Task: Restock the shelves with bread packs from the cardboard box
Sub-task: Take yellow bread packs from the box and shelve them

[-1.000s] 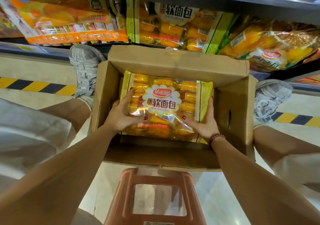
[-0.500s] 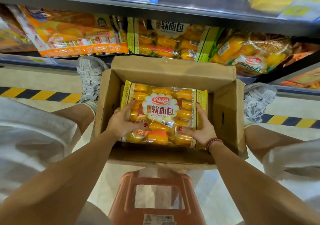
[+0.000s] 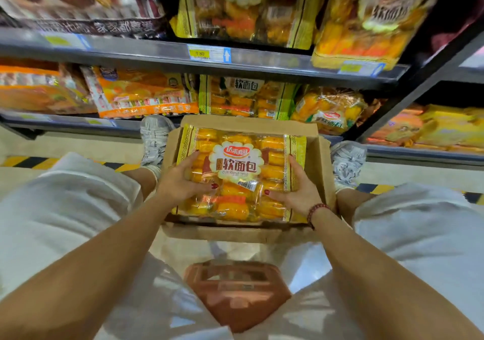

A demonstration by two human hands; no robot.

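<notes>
White shorts point(image 3: 65, 208), grey-white sneakers point(image 3: 154, 140) — red bead bracelet point(image 3: 315, 210) on the right wrist, red-painted nails point(image 3: 214, 185).

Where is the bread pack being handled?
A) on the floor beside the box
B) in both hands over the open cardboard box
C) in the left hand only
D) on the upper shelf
B: the left hand and right hand grip opposite sides of the bread pack above the cardboard box.

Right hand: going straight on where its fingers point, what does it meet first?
Probably the far flap of the cardboard box, just past the bread pack the right hand grips; if it clears that, the shelved packs behind. Depth is unclear.
</notes>
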